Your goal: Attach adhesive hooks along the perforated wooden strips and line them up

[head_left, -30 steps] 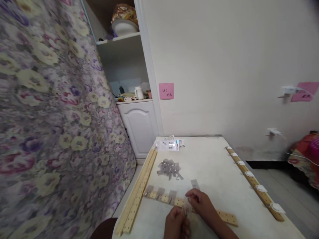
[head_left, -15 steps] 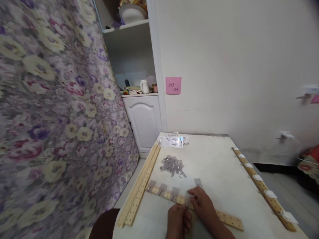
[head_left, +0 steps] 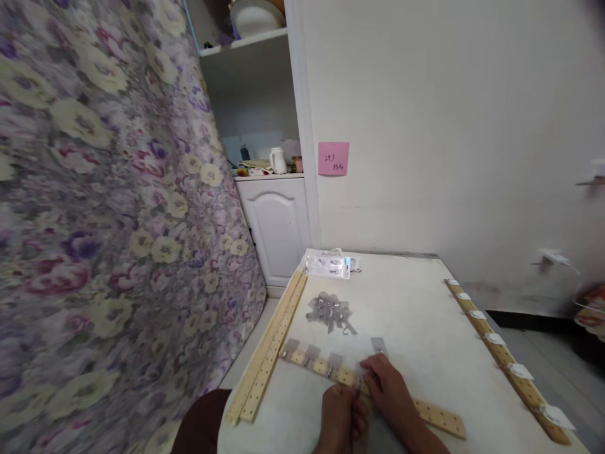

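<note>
A perforated wooden strip (head_left: pixel 432 417) lies across the front of the white table, passing under my hands. Several small metal hooks with grey see-through tabs (head_left: pixel 334 362) sit along its left half. Beside the strip, my left hand (head_left: pixel 340 413) is closed, its thumb and finger pinching at a metal hook (head_left: pixel 358 383). My right hand (head_left: pixel 390 386) comes from the other side, fingers bent and closed over the same spot; what they grip is hidden. Just beyond my right fingertips lies another grey tab with a hook (head_left: pixel 379 345).
A pile of tabbed hooks (head_left: pixel 329 311) lies mid-table. Two perforated strips (head_left: pixel 271 353) run along the left edge. A strip with white-tabbed pieces (head_left: pixel 510 372) lines the right edge. Clear packaging (head_left: pixel 326 265) rests at the back. A floral curtain (head_left: pixel 118 221) hangs left.
The whole view has shifted slightly as the head moved. Both hands stay at the same hook on the strip, with only slight finger movement.
</note>
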